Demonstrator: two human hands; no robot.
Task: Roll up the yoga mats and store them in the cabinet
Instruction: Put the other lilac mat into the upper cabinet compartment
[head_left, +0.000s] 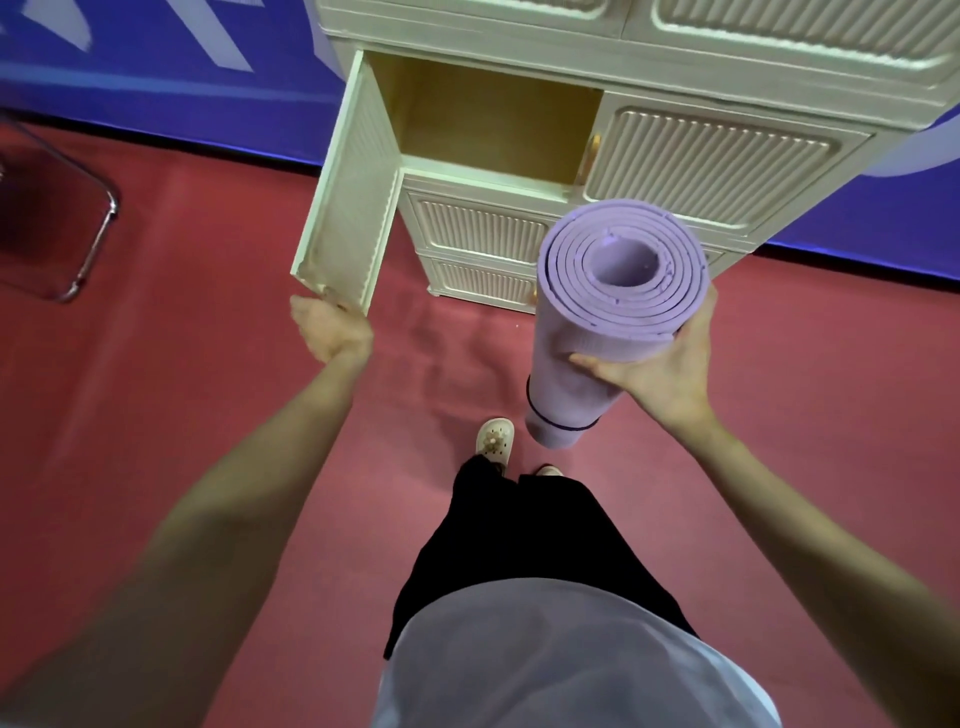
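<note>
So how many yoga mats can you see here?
1: a rolled purple yoga mat, held upright in the right hand before the open cabinet. Others may lie outside the view.

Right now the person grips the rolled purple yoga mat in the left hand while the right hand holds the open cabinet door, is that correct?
Not quite: the hands are swapped. In the head view the right hand grips the rolled purple yoga mat, while the left hand holds the open cabinet door.

One rolled yoga mat (618, 312) is held in the right hand (657, 371) — one cabinet (623, 130) stands beyond both hands, its one open door (353, 208) touched by the left hand (332, 330). Two shoes (494, 439) are seen below — one chair (57, 228) far left.
</note>
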